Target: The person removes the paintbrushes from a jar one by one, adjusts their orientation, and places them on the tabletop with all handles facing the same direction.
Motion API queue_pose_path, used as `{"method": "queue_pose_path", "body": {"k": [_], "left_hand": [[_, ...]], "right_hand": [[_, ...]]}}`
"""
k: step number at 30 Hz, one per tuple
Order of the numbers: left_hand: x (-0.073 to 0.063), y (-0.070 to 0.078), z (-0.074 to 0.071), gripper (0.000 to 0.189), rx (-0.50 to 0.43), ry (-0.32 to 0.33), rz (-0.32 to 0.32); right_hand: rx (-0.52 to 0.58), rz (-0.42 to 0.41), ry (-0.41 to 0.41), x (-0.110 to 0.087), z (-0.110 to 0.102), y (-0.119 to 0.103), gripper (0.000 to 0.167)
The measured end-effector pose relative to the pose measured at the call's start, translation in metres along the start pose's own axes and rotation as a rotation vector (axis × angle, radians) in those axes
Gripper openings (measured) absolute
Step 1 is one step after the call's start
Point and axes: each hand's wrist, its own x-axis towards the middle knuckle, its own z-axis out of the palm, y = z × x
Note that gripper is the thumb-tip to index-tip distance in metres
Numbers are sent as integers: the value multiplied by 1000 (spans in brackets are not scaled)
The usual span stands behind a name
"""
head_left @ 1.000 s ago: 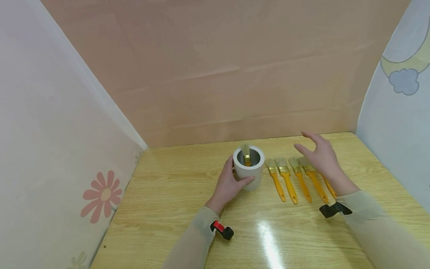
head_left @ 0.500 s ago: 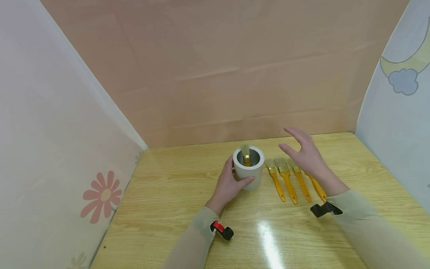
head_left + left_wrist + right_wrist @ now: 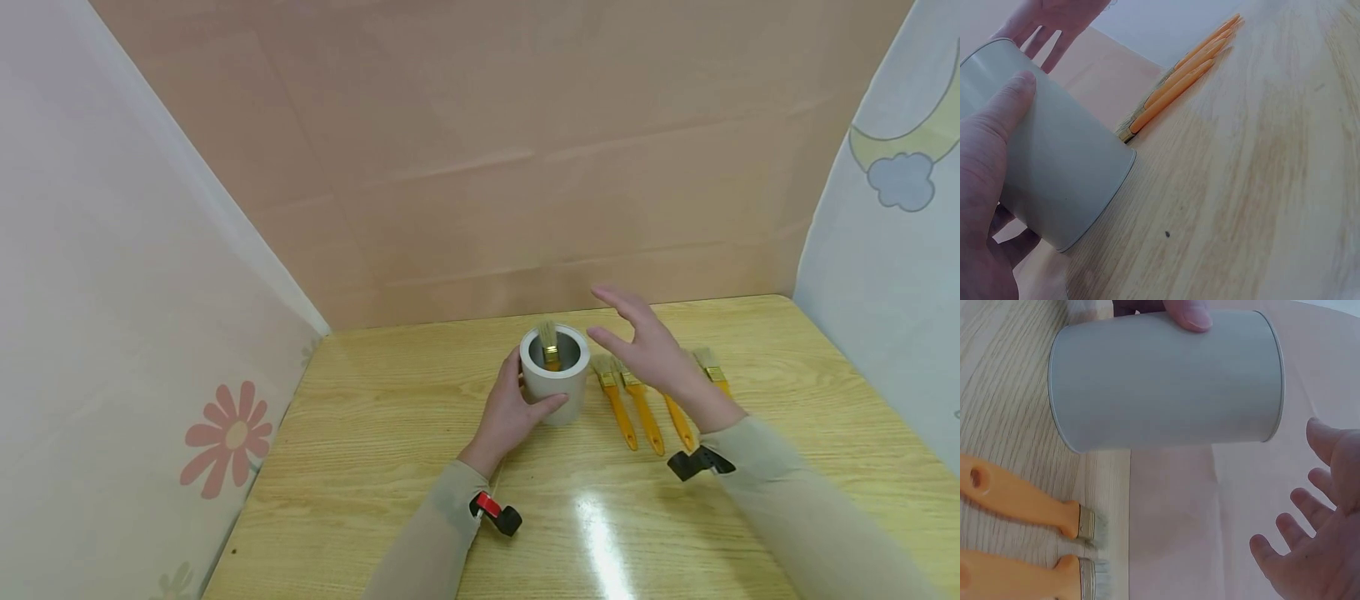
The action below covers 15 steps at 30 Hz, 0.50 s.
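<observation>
My left hand (image 3: 508,419) grips the side of an upright off-white can (image 3: 572,390), its thumb across the front. Inside the can leans a paintbrush (image 3: 551,343), bristles up, most of its handle hidden. To the right of the can, in the air, is my right hand (image 3: 647,343), fingers spread and holding nothing. Beneath and beside it several yellow-handled paintbrushes (image 3: 621,417) lie in a row, bristles toward the back; the hand and forearm hide parts of them. In the right wrist view the right hand (image 3: 1313,531) is apart from the can (image 3: 1166,381).
A light wooden table (image 3: 405,400) carries everything. Behind it rises a pinkish-brown backdrop (image 3: 480,208). Pale printed sheets stand at the left, with a flower (image 3: 235,435), and at the right, with a cloud (image 3: 902,183). Each sleeve has a small black device at the wrist.
My right hand has moved left over the row of paintbrushes toward the can, uncovering a paintbrush at the right. The left hand and the can have stayed in place.
</observation>
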Motion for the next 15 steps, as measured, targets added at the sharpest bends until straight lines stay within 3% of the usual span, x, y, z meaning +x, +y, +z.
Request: {"method": "queue_pose_path", "body": {"k": [15], "left_hand": [[0,0,-1,101,0,-3,31]], "right_hand": [[-27,-27,-48,16,21,-10,61]]}}
